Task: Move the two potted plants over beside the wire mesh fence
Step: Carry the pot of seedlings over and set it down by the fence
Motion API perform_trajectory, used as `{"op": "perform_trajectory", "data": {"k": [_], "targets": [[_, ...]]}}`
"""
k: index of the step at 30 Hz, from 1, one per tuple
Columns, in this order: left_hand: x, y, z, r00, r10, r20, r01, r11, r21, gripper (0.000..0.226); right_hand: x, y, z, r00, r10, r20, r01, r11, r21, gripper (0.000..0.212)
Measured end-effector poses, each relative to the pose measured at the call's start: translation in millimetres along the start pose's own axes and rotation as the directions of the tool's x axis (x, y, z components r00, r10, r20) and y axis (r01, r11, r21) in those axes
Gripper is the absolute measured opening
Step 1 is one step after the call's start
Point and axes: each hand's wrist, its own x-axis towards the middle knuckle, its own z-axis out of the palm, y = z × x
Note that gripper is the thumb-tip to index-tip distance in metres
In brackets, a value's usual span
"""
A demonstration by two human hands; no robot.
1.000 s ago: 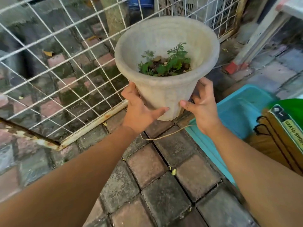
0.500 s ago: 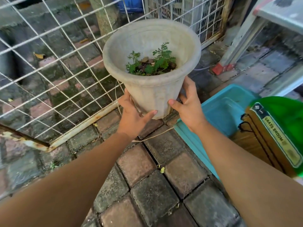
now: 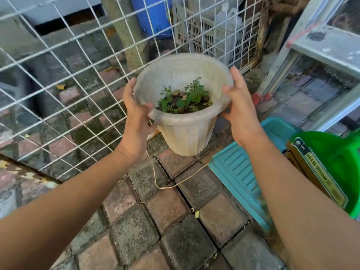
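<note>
Mossy brick pavers [image 3: 167,209] are covering the ground across the lower frame, with a thin dry stem [image 3: 175,184] lying over them. At right, a teal plastic tray [image 3: 239,176] is sitting beside a green bag [image 3: 335,168] (labelled "GRASS BROOM"). A blue barrel [image 3: 152,16] and white crate [image 3: 210,36] are standing along the top.

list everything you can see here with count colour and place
pot: 1, pale grey, held over the paving by the fence
plant: 1, green, in the pot
fence: 1, white wire mesh, left and rear
paving: grey and reddish bricks, underfoot
tray: 1, teal, right of the pot
broom pack: 1, green and brown, far right
barrel: 1, blue, behind the fence
crate: 1, white, behind the fence
left hand: grip on the pot's left side
right hand: grip on its right rim
</note>
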Motion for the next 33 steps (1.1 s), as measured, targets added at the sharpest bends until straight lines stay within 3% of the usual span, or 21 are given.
{"op": "perform_trajectory", "data": {"k": [4, 9, 13, 18, 23, 26, 29, 33], "targets": [[5.0, -3.5, 7.4, 0.995, 0.073, 0.074, -0.084, 0.986, 0.146, 0.084, 6.6, 1.5, 3.4, 0.996, -0.03, -0.085, 0.013, 0.981, -0.196, 0.075], [8.6, -10.2, 22.0, 0.991, 0.094, 0.093, -0.109, 0.978, 0.178, 0.055, 11.0, -6.1, -4.7, 0.991, -0.044, -0.122, 0.008, 0.96, -0.28, 0.085], [12.7, -12.3, 31.8, 0.997, 0.064, 0.033, -0.07, 0.975, 0.21, 0.053, 20.7, -7.2, -11.5, 0.992, -0.062, -0.108, 0.033, 0.967, -0.253, 0.069], [12.1, -11.8, 33.1, 0.997, 0.031, 0.068, -0.042, 0.986, 0.164, 0.035, 20.0, -4.4, -13.2, 0.991, -0.067, -0.117, 0.048, 0.986, -0.161, 0.069], [8.2, -12.7, 36.5, 1.0, 0.015, 0.001, -0.015, 0.98, 0.198, 0.03, 17.9, 2.3, -10.9, 0.99, -0.065, -0.125, 0.05, 0.991, -0.122, 0.068], [5.4, -12.0, 35.9, 1.0, 0.007, 0.025, -0.013, 0.976, 0.218, 0.027, 16.5, 4.9, -10.7, 0.973, -0.174, -0.149, 0.13, 0.955, -0.266, 0.07], [4.4, -9.3, 30.4, 0.998, -0.02, 0.052, 0.008, 0.975, 0.224, 0.023, 14.9, 8.7, -10.6, 0.949, -0.289, -0.123, 0.214, 0.881, -0.422, 0.059], [-0.7, 9.1, 26.4, 0.985, -0.11, 0.134, 0.057, 0.936, 0.348, 0.022, 12.6, -7.9, -21.3, 0.984, -0.175, -0.021, 0.131, 0.808, -0.575, 0.054]]}}
